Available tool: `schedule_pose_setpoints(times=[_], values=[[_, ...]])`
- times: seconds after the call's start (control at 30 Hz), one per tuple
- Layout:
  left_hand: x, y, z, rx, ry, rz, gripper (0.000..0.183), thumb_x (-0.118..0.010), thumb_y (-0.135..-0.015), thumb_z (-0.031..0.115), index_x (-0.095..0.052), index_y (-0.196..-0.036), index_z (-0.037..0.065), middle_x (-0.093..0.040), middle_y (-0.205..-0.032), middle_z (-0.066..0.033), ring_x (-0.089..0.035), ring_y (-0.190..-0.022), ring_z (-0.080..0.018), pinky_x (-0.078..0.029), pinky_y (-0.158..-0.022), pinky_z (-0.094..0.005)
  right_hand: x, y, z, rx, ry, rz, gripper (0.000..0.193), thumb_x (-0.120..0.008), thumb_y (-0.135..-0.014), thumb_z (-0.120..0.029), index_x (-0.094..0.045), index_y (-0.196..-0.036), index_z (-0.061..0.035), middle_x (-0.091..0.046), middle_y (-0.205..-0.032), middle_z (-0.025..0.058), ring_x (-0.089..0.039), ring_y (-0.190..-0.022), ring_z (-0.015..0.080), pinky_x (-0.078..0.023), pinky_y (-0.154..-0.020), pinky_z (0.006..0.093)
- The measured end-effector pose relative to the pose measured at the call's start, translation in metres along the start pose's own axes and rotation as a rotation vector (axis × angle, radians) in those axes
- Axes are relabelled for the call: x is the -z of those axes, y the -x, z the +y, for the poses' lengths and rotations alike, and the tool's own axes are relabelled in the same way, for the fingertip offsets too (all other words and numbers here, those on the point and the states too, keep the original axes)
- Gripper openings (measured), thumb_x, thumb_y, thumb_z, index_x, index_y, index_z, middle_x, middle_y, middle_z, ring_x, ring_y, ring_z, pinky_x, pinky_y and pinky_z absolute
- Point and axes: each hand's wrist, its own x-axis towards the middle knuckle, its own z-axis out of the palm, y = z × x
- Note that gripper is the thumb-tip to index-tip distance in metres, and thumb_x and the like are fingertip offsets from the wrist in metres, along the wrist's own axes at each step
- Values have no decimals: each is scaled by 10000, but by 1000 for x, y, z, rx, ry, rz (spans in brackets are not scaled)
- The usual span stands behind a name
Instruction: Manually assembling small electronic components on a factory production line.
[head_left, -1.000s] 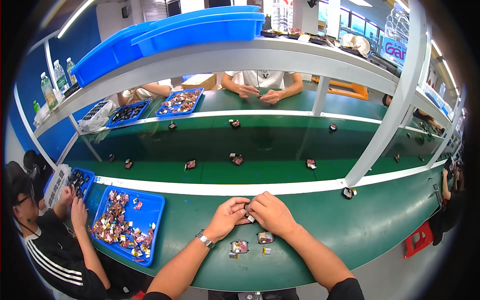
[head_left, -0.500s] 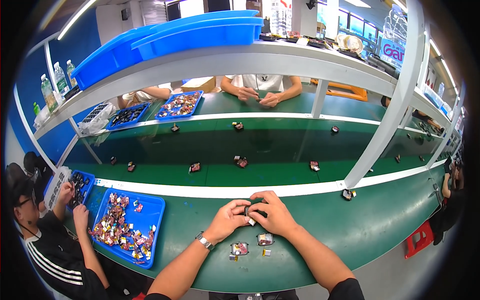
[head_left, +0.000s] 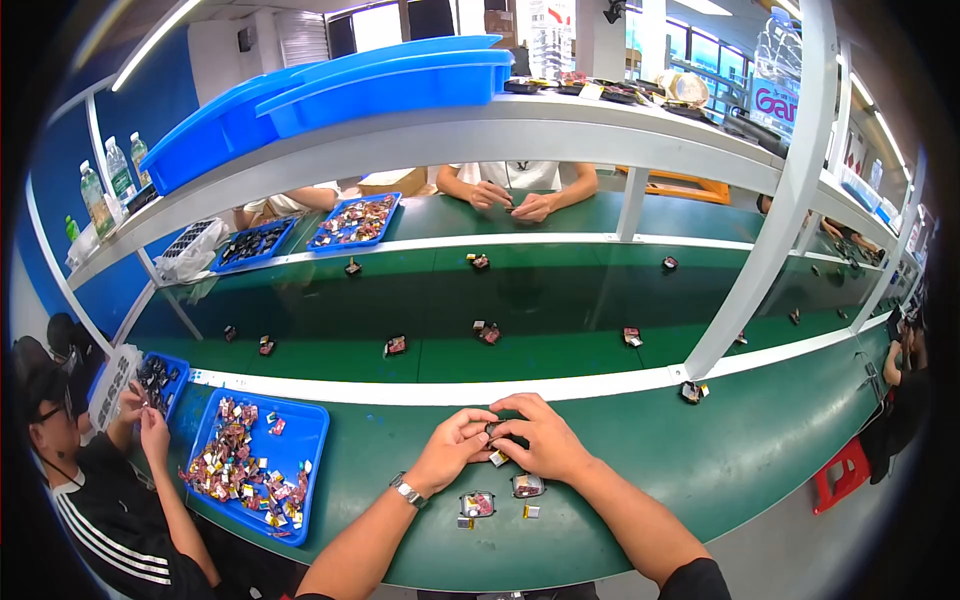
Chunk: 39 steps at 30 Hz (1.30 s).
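My left hand (head_left: 452, 452) and my right hand (head_left: 540, 442) clamped on small dark casing (head_left: 493, 430), over green bench (head_left: 640, 450) before me; pale cell (head_left: 499, 459) at its near side. Two similar casings (head_left: 478, 504) lie nearer. Blue parts tray (head_left: 292, 425) at left.

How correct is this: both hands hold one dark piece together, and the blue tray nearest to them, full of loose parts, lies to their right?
One point is wrong: the blue tray lies to the left of the hands, as the head view shows. The rest stands: the left hand and right hand hold one dark piece together.
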Motion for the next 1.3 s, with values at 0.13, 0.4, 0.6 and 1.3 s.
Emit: schedule_pose_setpoints(times=[0.13,0.4,0.6,1.3], values=[[3,-1,-2,-14,52,-4,251,-503,-998,56,-492,-1248,38,-632,-1168,-97,-638,-1045,-170,-557,-882,-306,-5,1,0,35,46,67,109,-721,-805,-99,-704,-902,-53,-603,-1172,73,-541,-1137,280,-481,-940,378],[5,0,0,-6,73,-28,253,-468,-1011,53,-499,-1262,63,-632,-1188,-64,-617,-1057,-119,-528,-877,-269,-17,6,-3,-85,-36,160,125,-732,-802,-107,-722,-921,-71,-630,-1189,67,-548,-1145,275,-477,-954,376],[6,-1,-2,-9,97,-26,247,-504,-1002,70,-499,-1249,60,-633,-1183,-77,-623,-1052,-132,-529,-882,-280,-18,6,-2,-80,10,163,145,-741,-791,-104,-740,-935,-88,-646,-1176,66,-553,-1146,275,-489,-949,378],[10,-2,-6,-65,132,-45,239,-539,-989,72,-499,-1225,54,-622,-1216,-107,-615,-1099,-182,-529,-923,-341,-24,3,-6,-74,-92,197,210,-735,-771,-54,-739,-978,-83,-655,-1170,69,-581,-1105,271,-495,-938,368]])
